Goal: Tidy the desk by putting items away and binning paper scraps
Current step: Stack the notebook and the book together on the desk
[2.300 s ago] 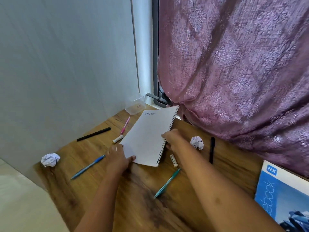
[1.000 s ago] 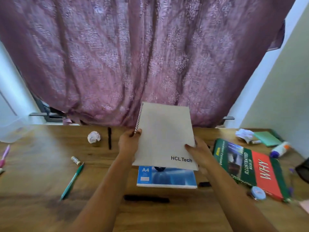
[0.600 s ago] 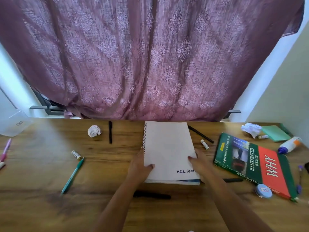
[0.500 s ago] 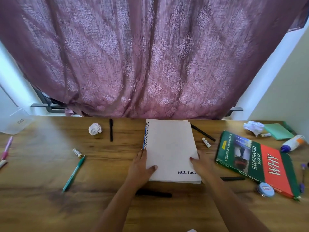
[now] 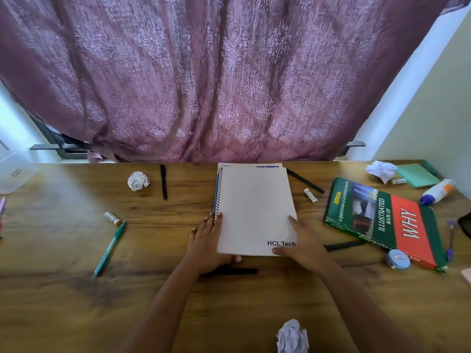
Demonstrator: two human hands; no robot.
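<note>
The spiral notebook (image 5: 254, 210) lies flat at the centre of the wooden desk (image 5: 63, 250), its binding on the left and the print "HCLTech" at its near right corner. A second book (image 5: 266, 165) lies beneath it; only a thin strip shows at the far edge.

The left hand (image 5: 207, 240) rests against the near left edge of the notebook, fingers extended and held close together along the binding, thumb tucked under the near edge. The right hand (image 5: 303, 244) lies on the near right corner, fingers loosely extended on the cover, thumb along the near edge. Neither hand pinches the notebook.

Paper scraps: one crumpled ball (image 5: 138, 180) far left of the notebook, one (image 5: 381, 170) at the far right, one (image 5: 292, 337) at the near edge of the desk.

Pens: a teal pen (image 5: 109, 248) on the left, a black pen (image 5: 163, 181) beside the far-left ball, another black pen (image 5: 305, 180) far right of the notebook. A dark object (image 5: 237, 271), probably a marker, lies just near the left hand and is partly hidden by it.

A green and red hardcover book (image 5: 384, 220) lies to the right of the notebook, well apart from it
</note>
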